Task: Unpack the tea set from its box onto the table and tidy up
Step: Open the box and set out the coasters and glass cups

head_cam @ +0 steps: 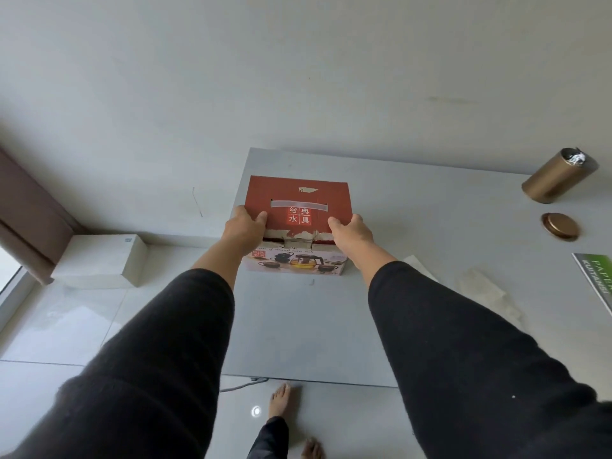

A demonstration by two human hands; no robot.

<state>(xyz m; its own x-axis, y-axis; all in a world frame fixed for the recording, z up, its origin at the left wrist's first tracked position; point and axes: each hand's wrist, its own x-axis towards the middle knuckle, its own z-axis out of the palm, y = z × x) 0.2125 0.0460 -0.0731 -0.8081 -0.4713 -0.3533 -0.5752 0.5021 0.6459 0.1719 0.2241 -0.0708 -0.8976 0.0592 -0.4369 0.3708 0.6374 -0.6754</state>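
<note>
A red tea set box (299,197) with white Chinese characters on its lid and a picture of a teapot and cups on its front face stands closed near the far left corner of the grey table (314,326). My left hand (244,228) grips the box's left side, thumb on the lid. My right hand (351,233) grips the right side the same way. Both arms in black sleeves reach forward across the table. The box's contents are hidden.
A gold tin (558,177) with foil in its mouth stands at the far right, its round lid (560,226) lying nearby. A crumpled tissue (483,289) and a green booklet (597,279) lie at the right. A white box (99,260) sits on the floor left.
</note>
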